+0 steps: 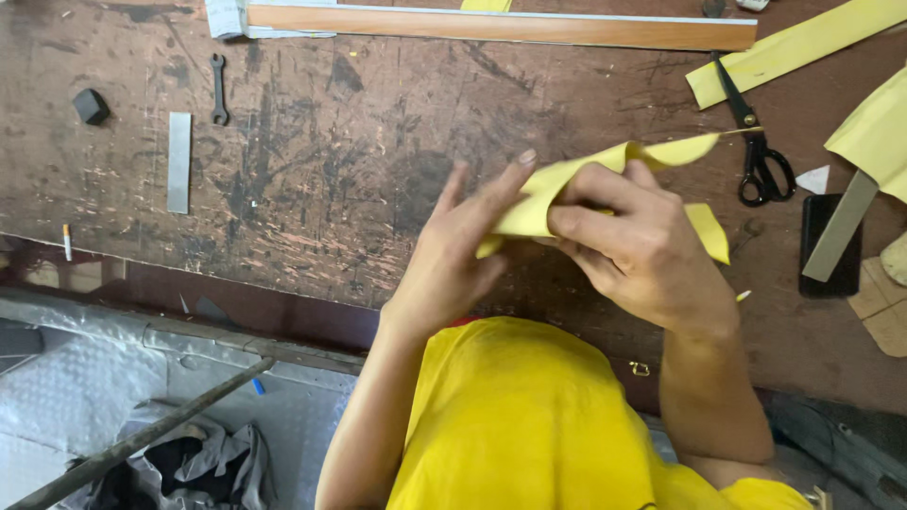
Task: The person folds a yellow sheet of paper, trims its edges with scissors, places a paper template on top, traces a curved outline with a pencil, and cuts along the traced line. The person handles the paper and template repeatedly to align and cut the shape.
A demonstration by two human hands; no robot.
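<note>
Hands meet over the scarred dark brown wooden workbench (312,189): your left hand (453,255) has its fingers stretched nearly straight, backing the floppy pale yellow sheet (567,189), while your right hand (642,250) curls round it, pinching the fold. Black-handled scissors (756,151) lie just beyond, near a long wooden strip (501,26).
</note>
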